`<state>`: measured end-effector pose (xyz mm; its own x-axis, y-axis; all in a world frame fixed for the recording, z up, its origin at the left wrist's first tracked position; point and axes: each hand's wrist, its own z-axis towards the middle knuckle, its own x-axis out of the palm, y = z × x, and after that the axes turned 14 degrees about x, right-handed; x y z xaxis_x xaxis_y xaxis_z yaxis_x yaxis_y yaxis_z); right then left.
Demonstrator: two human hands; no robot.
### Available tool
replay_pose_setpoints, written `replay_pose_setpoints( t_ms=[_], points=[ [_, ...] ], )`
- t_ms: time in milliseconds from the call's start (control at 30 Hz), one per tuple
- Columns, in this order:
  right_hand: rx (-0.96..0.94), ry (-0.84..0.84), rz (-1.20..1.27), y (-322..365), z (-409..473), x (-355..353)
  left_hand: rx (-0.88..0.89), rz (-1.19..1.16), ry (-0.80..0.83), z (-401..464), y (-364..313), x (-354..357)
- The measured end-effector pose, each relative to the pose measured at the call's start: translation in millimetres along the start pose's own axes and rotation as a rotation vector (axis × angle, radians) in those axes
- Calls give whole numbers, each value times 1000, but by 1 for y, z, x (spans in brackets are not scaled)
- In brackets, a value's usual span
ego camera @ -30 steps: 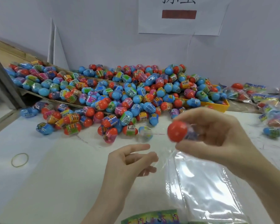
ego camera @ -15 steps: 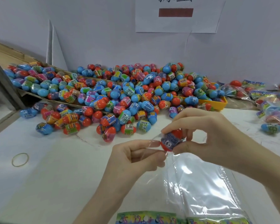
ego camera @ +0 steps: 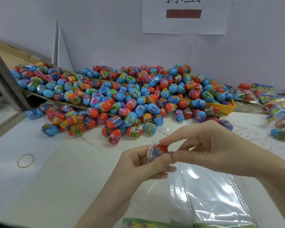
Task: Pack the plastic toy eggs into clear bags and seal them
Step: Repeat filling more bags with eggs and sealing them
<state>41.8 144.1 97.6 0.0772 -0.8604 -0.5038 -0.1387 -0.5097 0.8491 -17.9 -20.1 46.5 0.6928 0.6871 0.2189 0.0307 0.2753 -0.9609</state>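
A person is easing a red-topped toy egg [ego camera: 160, 149] into the mouth of a clear bag [ego camera: 209, 193] at a white packing table [ego camera: 64, 186], the two hands now meeting over the bag's upper edge. A second ago the right hand [ego camera: 209, 148] was holding the egg up in the air, well clear of the bag; it has since come down and leftward, and the egg is now sitting between both hands with a film of plastic already wrapping part of it (the glare makes it hard to tell how much).

The right hand's thumb and forefinger are pinching the egg's red end, the other fingers loosely curled behind. The left hand [ego camera: 143, 163], which was hanging half open beside the bag, is now closing thumb and fingertips on the bag's lip at the egg's lower side, holding the opening.

Judging by this, the insertion is just beginning: the egg is at the mouth, not yet down in the bag, and sealing is still to come. The main pile of eggs [ego camera: 132, 99] is lying untouched beyond the hands, some in a yellow tray [ego camera: 227, 105], with filled bags [ego camera: 270, 99] stacked at far right and a rubber band [ego camera: 25, 160] resting at left.
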Motion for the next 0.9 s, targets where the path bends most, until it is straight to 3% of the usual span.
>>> replay_pose_setpoints(
  t_ms=[200,233,300,367,400,433,500,567,700,767,833,900],
  points=[
    [29,336,-44,-1,9,1,-7,45,-95,-2,10,-9],
    [-14,271,-59,2,15,0,-4,42,-112,-1,11,-11],
    [-107,-91,69,-1,37,-3,-9,58,-161,0,15,-17],
    [-65,-441,190,-13,66,-1,-35,61,-207,0,20,-24],
    [7,-527,92,-19,80,4,-48,64,-215,0,22,-27],
    [65,-545,-85,-29,92,10,-61,70,-219,0,25,-28],
    [68,-423,-395,-53,109,22,-86,66,-224,1,28,-31],
    [68,-334,-534,-67,114,30,-99,45,-231,1,29,-32],
    [71,-498,-386,-71,111,29,-91,41,-240,2,31,-35],
    [114,-596,-105,-59,102,19,-71,34,-251,3,30,-36],
    [108,-585,179,-40,89,5,-50,31,-258,4,28,-34],
    [41,-523,309,-20,71,-3,-36,44,-253,6,27,-30]
  ],
)
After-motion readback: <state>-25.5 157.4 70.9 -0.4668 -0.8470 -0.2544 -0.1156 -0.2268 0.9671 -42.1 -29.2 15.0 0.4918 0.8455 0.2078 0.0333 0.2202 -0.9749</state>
